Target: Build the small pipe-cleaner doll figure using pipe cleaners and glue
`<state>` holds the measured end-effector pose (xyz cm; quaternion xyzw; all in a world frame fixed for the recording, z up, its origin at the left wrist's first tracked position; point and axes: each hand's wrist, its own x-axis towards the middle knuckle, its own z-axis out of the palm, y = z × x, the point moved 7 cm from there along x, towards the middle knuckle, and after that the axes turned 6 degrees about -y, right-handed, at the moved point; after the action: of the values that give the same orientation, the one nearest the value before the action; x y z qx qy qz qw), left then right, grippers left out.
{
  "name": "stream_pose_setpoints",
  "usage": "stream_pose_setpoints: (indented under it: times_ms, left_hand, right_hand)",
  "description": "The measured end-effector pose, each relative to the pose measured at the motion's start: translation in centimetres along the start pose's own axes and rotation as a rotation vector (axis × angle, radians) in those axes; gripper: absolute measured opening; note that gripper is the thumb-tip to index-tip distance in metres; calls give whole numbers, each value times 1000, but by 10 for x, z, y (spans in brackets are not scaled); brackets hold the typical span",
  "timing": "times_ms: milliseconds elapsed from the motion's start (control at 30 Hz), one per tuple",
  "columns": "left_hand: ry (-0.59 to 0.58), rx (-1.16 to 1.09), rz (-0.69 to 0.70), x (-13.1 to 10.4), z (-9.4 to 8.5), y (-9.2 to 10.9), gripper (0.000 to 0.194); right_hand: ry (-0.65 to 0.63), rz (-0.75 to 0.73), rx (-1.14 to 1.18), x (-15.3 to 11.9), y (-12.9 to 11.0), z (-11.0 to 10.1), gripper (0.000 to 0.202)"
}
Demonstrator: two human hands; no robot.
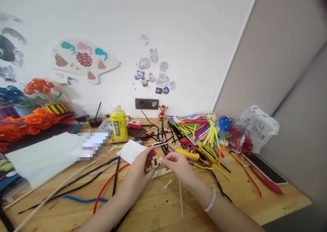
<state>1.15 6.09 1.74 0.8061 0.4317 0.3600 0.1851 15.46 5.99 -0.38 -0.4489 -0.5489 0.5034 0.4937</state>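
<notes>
My left hand [140,169] is closed round a small doll's head [153,161] with a pale face, black markings and a red and blue top. Beside it, my right hand [178,165] pinches a small cream-coloured piece [160,160] at the edge of the face. Whether that piece is joined to the head I cannot tell. Behind my left hand lies a white paper sheet [130,150]. Under the hands are a pale strip [162,172] and a short yellowish scrap [167,183] on the wooden table [153,211].
Pipe cleaners [201,126] in many colours pile up at the back right, near a yellow-handled tool [188,154]. A yellow drink bottle [119,122] and a cup [94,118] of dark liquid stand behind. A phone [268,169] and red-handled scissors [265,179] lie right. Orange flowers [28,125] fill the left.
</notes>
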Motion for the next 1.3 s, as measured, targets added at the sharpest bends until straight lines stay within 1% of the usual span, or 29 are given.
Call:
stream_pose_setpoints:
  times_ms: [233,433,533,733,1033,1300]
  left_hand:
    - [1,13,19,1,-2,7,52]
    - [16,21,41,0,-3,6,53]
    - [21,33,51,-1,-3,7,53]
    - [-11,52,49,0,-1,8,53]
    - [-15,79,62,-1,3,3,56]
    - [-5,71,63,0,1,6,55]
  right_hand:
    - [-3,6,-24,0,-1,1,29]
    - [-9,17,-49,-1,-1,2,30]
    - [-19,1,-64,-2,-3,2,28]
    - [-29,-29,-106,-2,-6,2,25]
    - [-30,-20,-88,-2,-2,4,26]
    - [-30,-23,-95,-2,2,5,28]
